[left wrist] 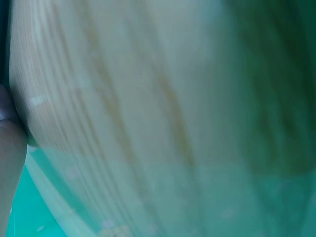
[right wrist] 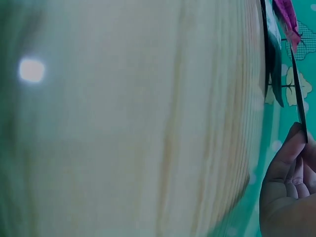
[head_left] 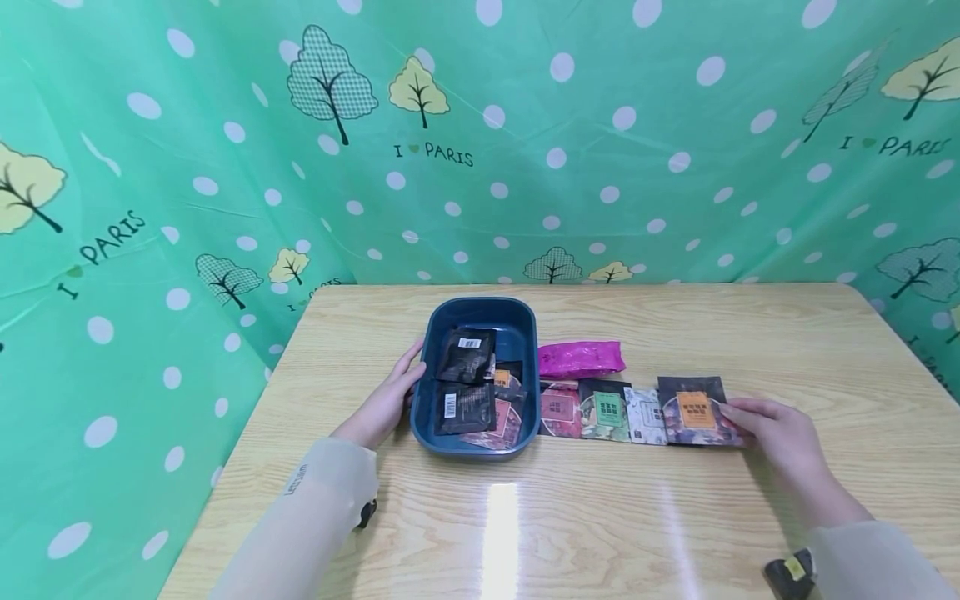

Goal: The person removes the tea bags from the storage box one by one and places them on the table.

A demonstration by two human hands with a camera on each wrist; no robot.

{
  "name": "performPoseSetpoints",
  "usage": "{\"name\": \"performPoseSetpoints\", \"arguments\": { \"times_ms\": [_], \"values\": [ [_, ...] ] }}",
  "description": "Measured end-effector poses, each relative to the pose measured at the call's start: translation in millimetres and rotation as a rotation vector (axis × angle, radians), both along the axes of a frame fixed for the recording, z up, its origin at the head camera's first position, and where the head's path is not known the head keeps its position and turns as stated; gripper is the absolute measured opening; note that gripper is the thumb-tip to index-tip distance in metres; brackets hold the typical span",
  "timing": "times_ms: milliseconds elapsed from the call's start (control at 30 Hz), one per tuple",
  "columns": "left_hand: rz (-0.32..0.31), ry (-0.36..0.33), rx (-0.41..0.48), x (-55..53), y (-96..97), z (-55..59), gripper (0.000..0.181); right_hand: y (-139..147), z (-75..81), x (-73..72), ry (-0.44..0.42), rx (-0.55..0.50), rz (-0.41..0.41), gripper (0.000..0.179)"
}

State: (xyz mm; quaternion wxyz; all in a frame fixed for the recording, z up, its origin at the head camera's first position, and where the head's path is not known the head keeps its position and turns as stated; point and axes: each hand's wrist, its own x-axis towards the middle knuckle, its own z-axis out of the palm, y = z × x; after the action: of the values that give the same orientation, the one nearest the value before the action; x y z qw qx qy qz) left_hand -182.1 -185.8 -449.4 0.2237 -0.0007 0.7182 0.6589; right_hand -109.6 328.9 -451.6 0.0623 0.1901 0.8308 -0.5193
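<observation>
At the right end of a row of flat sachets, my right hand [head_left: 783, 437] pinches the edge of a dark sachet with an orange label [head_left: 696, 411]. The right wrist view shows this sachet [right wrist: 298, 94] edge-on between thumb and finger. Left of it lie a pale sachet [head_left: 646, 415], a green-labelled sachet [head_left: 606, 410] and a pink-labelled sachet [head_left: 560, 408]. My left hand [head_left: 386, 402] rests with extended fingers against the left side of a dark blue bin [head_left: 519, 337]. Inside the bin are several sachets, among them a black one [head_left: 463, 408] lying back-up.
Behind the row lies a shiny magenta packet [head_left: 581, 359], close to the bin's right side. Everything stands on a light wooden table [head_left: 600, 508]. A green patterned curtain [head_left: 450, 208] hangs along the back and left edges.
</observation>
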Motion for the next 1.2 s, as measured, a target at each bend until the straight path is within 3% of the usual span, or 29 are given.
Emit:
{"name": "performPoseSetpoints", "arguments": {
  "times_ms": [267,467,700,900,1200],
  "values": [
    [0.003,-0.005,0.001,-0.2,0.8,0.3,0.061,4.6,-2.8,-1.4,-0.043,-0.012,0.000,0.058],
    [-0.005,0.004,0.004,0.6,0.2,0.2,0.061,5.6,-0.5,-1.4,-0.038,-0.079,-0.018,0.049],
    [-0.001,0.002,0.000,0.5,0.7,0.8,0.059,4.6,1.8,-1.1,-0.039,-0.071,-0.033,0.025],
    [-0.007,-0.004,0.015,0.9,0.4,0.8,0.059,5.2,-1.4,-0.6,-0.038,-0.042,-0.013,0.048],
    [0.000,-0.002,0.008,0.1,1.2,0.4,0.059,9.4,-2.5,-3.1,-0.111,0.131,-0.005,0.064]
  ]
}}
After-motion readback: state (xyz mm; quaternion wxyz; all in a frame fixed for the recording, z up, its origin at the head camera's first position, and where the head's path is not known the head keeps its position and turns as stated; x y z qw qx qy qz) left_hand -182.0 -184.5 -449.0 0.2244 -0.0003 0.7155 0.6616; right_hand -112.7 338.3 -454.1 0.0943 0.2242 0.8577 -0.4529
